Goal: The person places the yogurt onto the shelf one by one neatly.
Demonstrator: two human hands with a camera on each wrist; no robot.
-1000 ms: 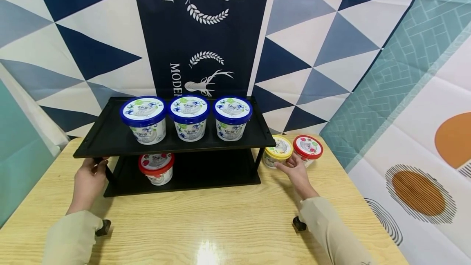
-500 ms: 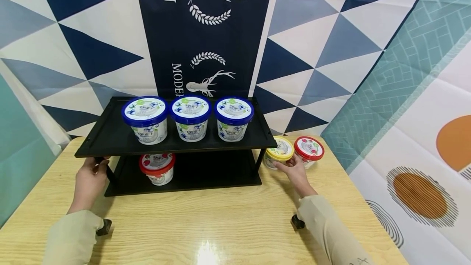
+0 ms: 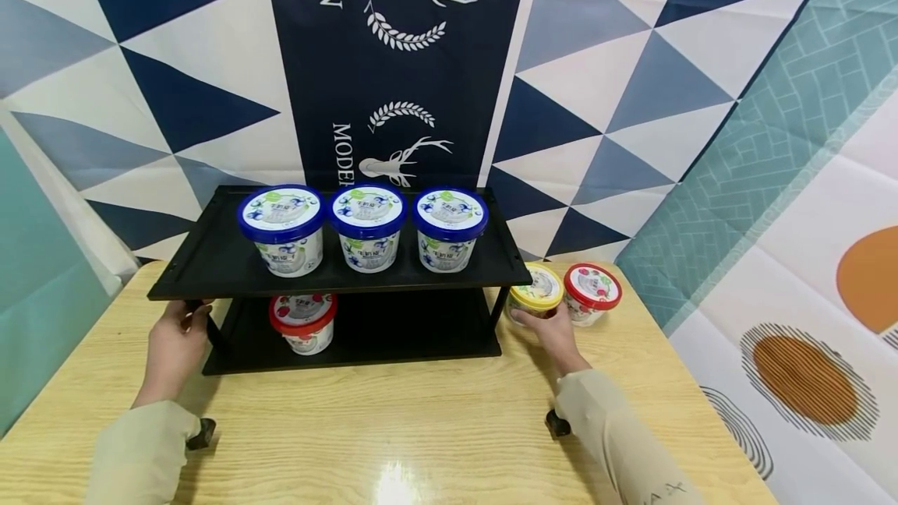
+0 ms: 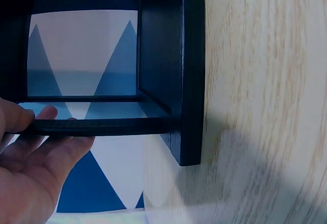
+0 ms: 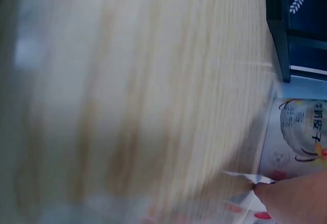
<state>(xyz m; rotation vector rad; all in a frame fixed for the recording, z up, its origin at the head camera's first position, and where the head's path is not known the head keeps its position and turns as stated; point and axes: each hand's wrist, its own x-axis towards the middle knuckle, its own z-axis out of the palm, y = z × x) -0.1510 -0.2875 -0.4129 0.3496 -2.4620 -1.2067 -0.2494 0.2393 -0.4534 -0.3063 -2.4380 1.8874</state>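
My left hand (image 3: 175,341) grips the front left post (image 4: 102,127) of a black two-tier shelf (image 3: 351,365), thumb on one side and fingers on the other. At the shelf's right end, my right hand (image 3: 556,335) holds a small white tub with a yellow lid (image 3: 537,287), its thumb across the front. In the right wrist view the printed side of this yellow-lidded tub (image 5: 301,137) shows beside the hand (image 5: 294,198). Right beside it stands a red-lidded tub (image 3: 593,287) on the table. Part of my right fingers is hidden behind the tubs.
Three blue-lidded tubs (image 3: 368,228) stand in a row on the top tier. Another red-lidded tub (image 3: 305,324) sits at the left of the lower tier, under the upper board. The wooden table (image 3: 365,435) runs back to a patterned wall covering (image 3: 421,61).
My right hand has shifted slightly left and its thumb now lies farther across the yellow-lidded tub. The left hand stays on the post. The head view has shifted slightly.
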